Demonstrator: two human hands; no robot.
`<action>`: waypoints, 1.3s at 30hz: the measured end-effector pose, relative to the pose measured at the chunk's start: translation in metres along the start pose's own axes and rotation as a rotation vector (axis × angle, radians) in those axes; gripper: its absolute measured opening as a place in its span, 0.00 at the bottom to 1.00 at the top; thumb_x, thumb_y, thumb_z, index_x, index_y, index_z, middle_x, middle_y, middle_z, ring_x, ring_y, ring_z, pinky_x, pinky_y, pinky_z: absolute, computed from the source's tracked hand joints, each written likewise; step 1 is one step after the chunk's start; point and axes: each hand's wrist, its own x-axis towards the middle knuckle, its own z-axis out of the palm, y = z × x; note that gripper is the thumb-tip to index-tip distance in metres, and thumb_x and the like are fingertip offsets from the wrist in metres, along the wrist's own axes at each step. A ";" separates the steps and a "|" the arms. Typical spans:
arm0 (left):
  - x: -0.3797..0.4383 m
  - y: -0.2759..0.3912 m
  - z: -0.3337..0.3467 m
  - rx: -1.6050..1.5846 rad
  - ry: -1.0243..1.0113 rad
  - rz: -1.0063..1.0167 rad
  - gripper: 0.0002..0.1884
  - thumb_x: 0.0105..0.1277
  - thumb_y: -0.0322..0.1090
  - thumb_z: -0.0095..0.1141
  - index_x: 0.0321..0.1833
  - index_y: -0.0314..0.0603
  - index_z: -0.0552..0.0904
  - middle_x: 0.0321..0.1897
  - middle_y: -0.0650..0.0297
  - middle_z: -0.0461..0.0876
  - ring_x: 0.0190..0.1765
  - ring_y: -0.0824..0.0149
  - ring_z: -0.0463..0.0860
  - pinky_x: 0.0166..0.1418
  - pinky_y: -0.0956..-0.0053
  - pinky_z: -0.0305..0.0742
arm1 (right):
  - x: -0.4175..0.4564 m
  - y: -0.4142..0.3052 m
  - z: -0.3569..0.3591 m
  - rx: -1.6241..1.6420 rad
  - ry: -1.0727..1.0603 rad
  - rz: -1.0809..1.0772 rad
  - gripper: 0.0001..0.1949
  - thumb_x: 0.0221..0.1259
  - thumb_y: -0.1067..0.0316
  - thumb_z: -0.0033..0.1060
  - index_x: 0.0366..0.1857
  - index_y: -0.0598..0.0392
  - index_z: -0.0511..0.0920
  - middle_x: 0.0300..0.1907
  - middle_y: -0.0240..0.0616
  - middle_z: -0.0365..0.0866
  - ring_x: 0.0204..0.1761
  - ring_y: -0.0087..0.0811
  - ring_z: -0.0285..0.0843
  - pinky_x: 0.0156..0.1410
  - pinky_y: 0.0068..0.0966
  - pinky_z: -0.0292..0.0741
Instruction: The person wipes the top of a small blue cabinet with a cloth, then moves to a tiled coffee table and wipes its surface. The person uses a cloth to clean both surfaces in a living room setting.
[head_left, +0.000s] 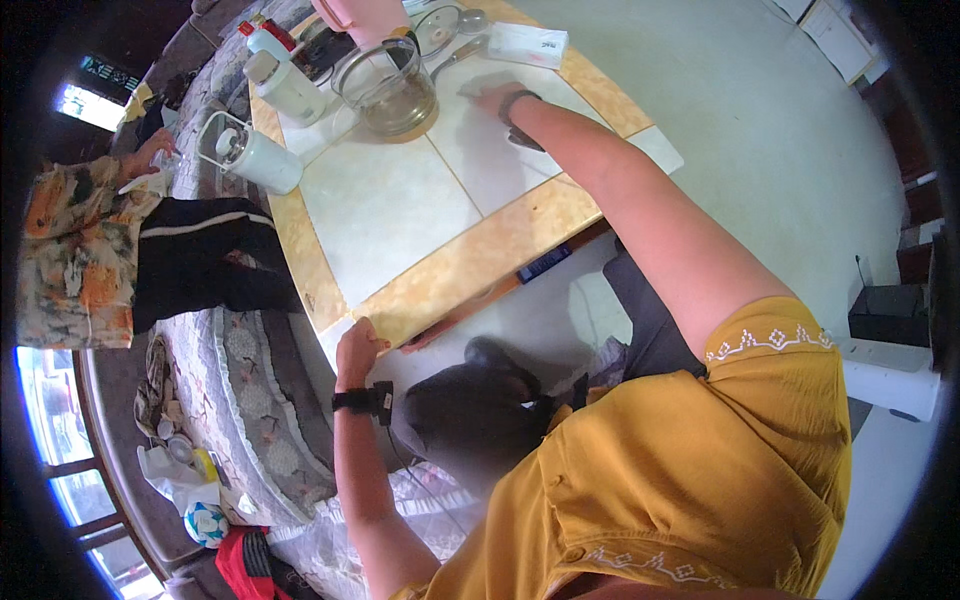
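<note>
My left hand (360, 351) grips the near left corner of a low tiled table (390, 225) with a yellow marbled border. My right hand (491, 99) reaches across the white tiles on the far right part of the top. It is blurred, and whether anything lies under its fingers is hard to see. Left of it stands a clear glass pot (390, 94) with a dark handle. A metal ladle (461, 56) and a white tissue pack (529, 45) lie just beyond that hand.
A white lidded jug (259, 157) and a pale bottle (289, 86) line the table's left side. At the far end is a pink pitcher (367, 19). Another person (82, 255) is by the patterned sofa (247, 375) on the left, holding something clear.
</note>
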 end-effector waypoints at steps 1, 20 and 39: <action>-0.002 0.001 -0.001 0.004 0.007 0.014 0.19 0.43 0.38 0.73 0.27 0.40 0.72 0.26 0.52 0.80 0.34 0.48 0.80 0.36 0.57 0.71 | -0.009 -0.009 -0.004 -0.042 -0.001 -0.071 0.22 0.70 0.48 0.39 0.61 0.42 0.75 0.58 0.41 0.79 0.62 0.42 0.75 0.60 0.43 0.76; 0.019 -0.006 0.000 0.386 -0.010 0.151 0.21 0.45 0.43 0.71 0.37 0.34 0.84 0.40 0.45 0.84 0.47 0.47 0.83 0.49 0.56 0.78 | -0.237 -0.139 -0.029 0.152 -0.233 -0.525 0.23 0.68 0.40 0.42 0.61 0.35 0.75 0.53 0.44 0.81 0.51 0.51 0.77 0.56 0.39 0.74; 0.008 0.018 -0.006 0.272 -0.084 0.008 0.23 0.48 0.43 0.74 0.41 0.33 0.84 0.42 0.46 0.85 0.48 0.47 0.84 0.50 0.58 0.78 | -0.198 -0.065 -0.018 0.205 -0.108 -0.264 0.15 0.69 0.58 0.38 0.48 0.50 0.77 0.41 0.47 0.82 0.42 0.49 0.82 0.45 0.43 0.79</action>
